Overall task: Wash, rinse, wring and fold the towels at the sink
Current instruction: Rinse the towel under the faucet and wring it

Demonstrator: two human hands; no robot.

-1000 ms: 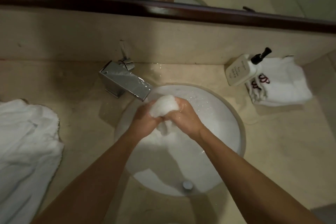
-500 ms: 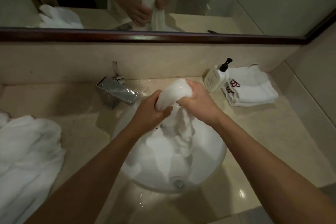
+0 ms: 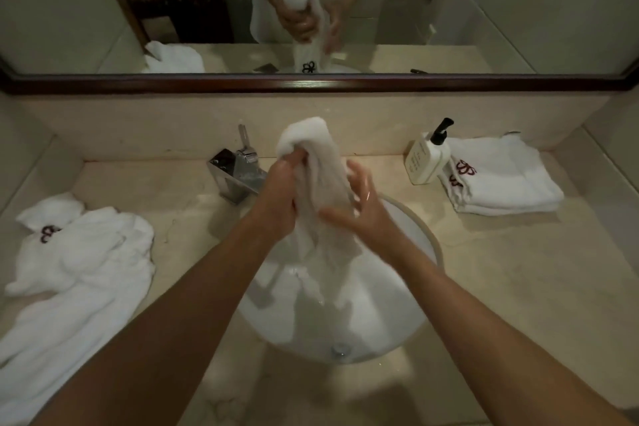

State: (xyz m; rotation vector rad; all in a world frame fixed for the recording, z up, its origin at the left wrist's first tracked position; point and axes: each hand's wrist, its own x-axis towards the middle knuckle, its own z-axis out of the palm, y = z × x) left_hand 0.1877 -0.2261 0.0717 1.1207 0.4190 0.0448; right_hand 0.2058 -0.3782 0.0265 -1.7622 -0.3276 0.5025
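A wet white towel (image 3: 321, 176) hangs bunched above the round white sink (image 3: 408, 304), its lower end trailing into the basin. My left hand (image 3: 280, 197) grips the towel near its top, fingers curled round it. My right hand (image 3: 359, 207) wraps the towel lower down on the right, thumb across the cloth and fingers partly spread. The towel's top pokes up above both hands.
A chrome faucet (image 3: 235, 173) stands left of the hands. A soap pump bottle (image 3: 428, 159) and a folded stack of white towels (image 3: 501, 180) sit at the right. Crumpled white towels (image 3: 69, 273) lie on the left counter. A mirror (image 3: 449, 10) spans the back wall.
Both hands have lifted the towel higher out of the basin, and it has stretched out longer. My right hand has slid lower along it with its fingers loosened. The view has tilted up.
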